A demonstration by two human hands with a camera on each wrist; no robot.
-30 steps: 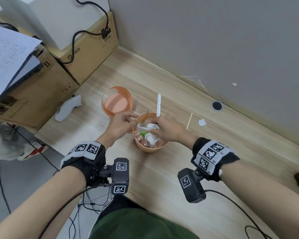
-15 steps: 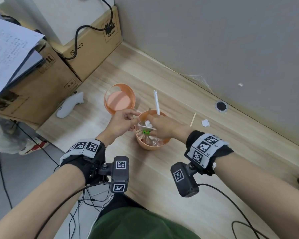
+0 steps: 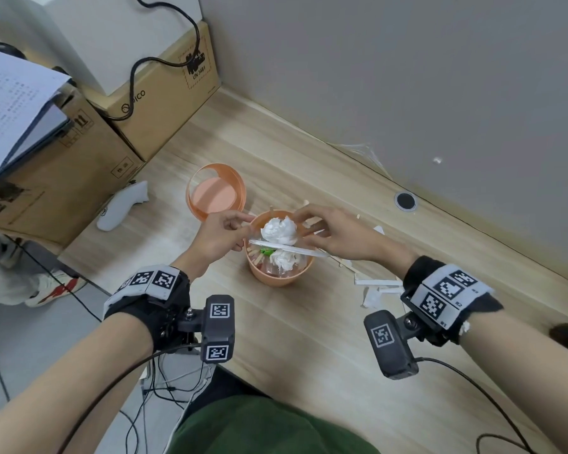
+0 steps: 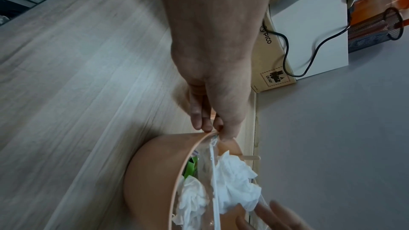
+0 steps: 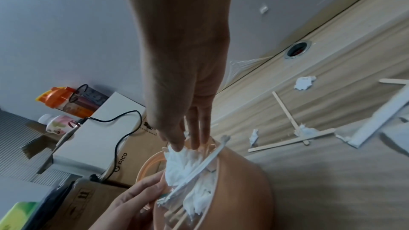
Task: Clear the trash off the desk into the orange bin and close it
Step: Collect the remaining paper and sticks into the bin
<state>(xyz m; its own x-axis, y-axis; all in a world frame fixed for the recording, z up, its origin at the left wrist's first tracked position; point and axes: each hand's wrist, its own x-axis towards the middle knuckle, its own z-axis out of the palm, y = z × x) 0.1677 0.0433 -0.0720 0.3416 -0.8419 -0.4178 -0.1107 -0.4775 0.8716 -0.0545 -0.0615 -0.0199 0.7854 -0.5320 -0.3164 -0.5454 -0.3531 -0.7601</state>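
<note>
Head view: orange bin (image 3: pixel 277 276) sits mid tabletop (image 3: pixel 309 339), already stuffed w/ white tissue wads (image 3: pixel 279 230), wooden sticks and a clear plastic bag; lid (image 3: pixel 215 194) lies open-side-up just behind it. Left hand (image 3: pixel 218 235) pinches the bag edge at the bin rim. Right hand (image 3: pixel 338 235) has its grip part-open, fingertips on the top wad; whether it actually holds it, can't tell. More scraps (image 3: pixel 379 288) lie to the right, still to collect. Box behind reads "PICO", "UN 3481".

Left wrist view: thumb and fingers (image 4: pixel 200 114) nip rim and film together. Film looks slippery, so pinch the edge.

Right wrist view: fingers (image 5: pixel 194 128) straight on the tissue (image 5: pixel 186 162). Tissue's soft, light, springy: probably needs pressing down before the lid fits. Sticks (image 5: pixel 292 139) are light and stiff; take at mid-length.
</note>
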